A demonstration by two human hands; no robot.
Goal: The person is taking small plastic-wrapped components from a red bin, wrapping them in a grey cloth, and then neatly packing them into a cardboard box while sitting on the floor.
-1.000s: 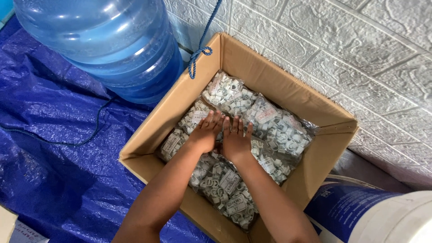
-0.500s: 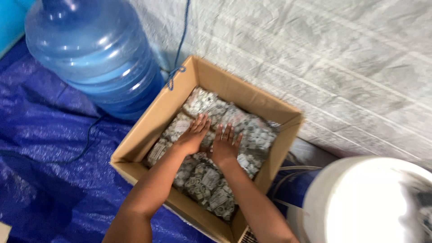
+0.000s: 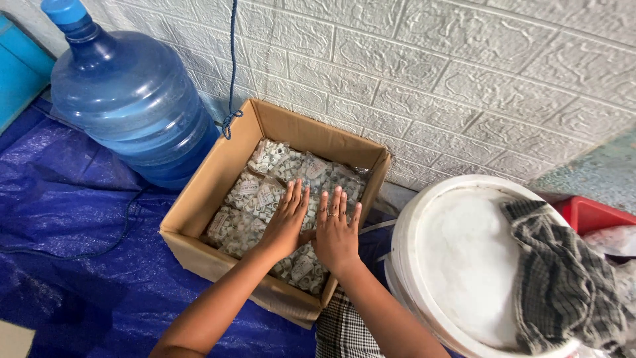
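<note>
Under both hands sits an open cardboard box (image 3: 205, 199), flaps up, packed nearly full with clear plastic bags of small pale ring-shaped pieces (image 3: 265, 192); the bags lie flat in layers, filling the box from the near wall to the far one. The left hand (image 3: 286, 222) lies flat on the bags, fingers stretched and slightly spread, palm down, gripping nothing. The right hand (image 3: 336, 232) rests just beside it, thumbs almost touching, fingers also straight and open, a ring on one finger, pressing on the same top layer. Beyond the left hand and off to its side stands a big blue water jug (image 3: 132, 106) with a blue cap, close against the box, and a blue cord (image 3: 232, 79) hangs down to the box's far corner. To the right of the right hand sits a white bucket (image 3: 464, 265) with its lid on, a checked cloth (image 3: 563, 278) draped over it. Everything stands on a blue tarpaulin (image 3: 66, 252), against a white embossed brick-pattern wall (image 3: 430, 73).
</note>
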